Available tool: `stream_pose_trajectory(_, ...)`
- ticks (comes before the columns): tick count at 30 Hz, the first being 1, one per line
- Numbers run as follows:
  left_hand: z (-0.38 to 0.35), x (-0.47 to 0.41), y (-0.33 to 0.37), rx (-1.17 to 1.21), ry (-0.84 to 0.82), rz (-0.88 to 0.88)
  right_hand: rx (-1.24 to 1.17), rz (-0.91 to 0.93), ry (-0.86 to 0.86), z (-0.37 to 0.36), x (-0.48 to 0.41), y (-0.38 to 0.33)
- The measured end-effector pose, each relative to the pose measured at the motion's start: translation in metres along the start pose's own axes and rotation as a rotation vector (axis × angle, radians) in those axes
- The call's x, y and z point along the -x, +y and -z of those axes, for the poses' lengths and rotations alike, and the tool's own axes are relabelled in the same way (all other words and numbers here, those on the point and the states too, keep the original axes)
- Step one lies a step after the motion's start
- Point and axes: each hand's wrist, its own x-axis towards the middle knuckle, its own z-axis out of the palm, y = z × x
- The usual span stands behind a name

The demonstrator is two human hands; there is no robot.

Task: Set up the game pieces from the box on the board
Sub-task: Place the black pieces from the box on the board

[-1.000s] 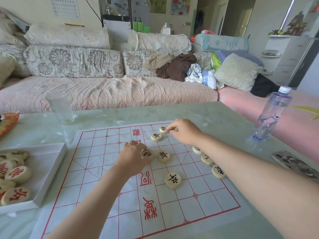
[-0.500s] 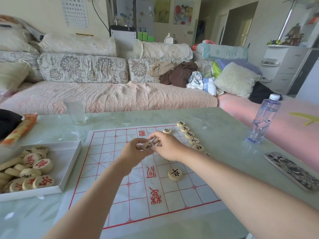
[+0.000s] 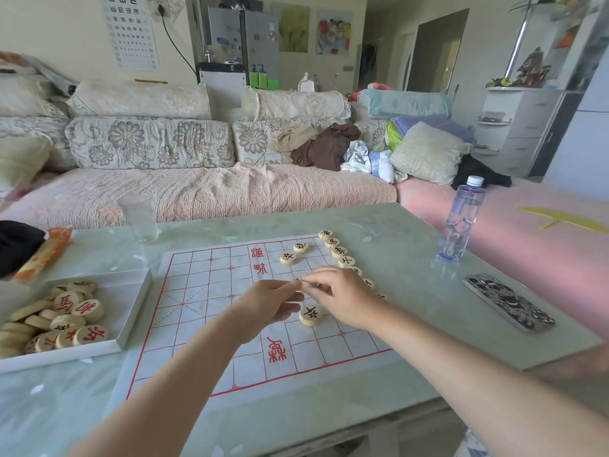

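Board (image 3: 197, 324) lies flat mid-worktop (image 3: 412, 258). One black-marked piece (image 3: 310, 315) sits on it, just below the hands. Left hand (image 3: 273, 301) and right hand (image 3: 342, 298) meet fingertip to fingertip above board centre, fingers curled; can't tell what, if anything, they pinch. Box (image 3: 125, 298) to the left, holding red pieces (image 3: 89, 334). Farther: two pieces (image 3: 288, 257) on the grid, a row (image 3: 339, 250) along the board's right edge. Phone (image 3: 509, 301) and bottle (image 3: 461, 219) on the right, glass (image 3: 138, 217) far left.
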Motion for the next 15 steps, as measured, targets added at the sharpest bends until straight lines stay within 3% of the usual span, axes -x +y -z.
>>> stream_pose_trajectory(2, -0.013, 0.003, -0.004, -0.154, 0.007, -0.043, 0.053, -0.027, -0.010, 0.006, 0.013, 0.010)
stream_pose_trajectory(5, -0.018, -0.002, -0.016, -0.676, 0.129, -0.242, 0.132, -0.070, -0.091, 0.014, 0.032, 0.024)
stream_pose_trajectory(8, -0.015, -0.005, -0.029, -0.985, 0.087, -0.400, 0.216, -0.080, -0.178, 0.016, 0.047, 0.034)
stream_pose_trajectory(15, -0.012, -0.009, -0.044, -1.110, -0.036, -0.459, 0.453, -0.036, -0.257, 0.017, 0.055, 0.031)
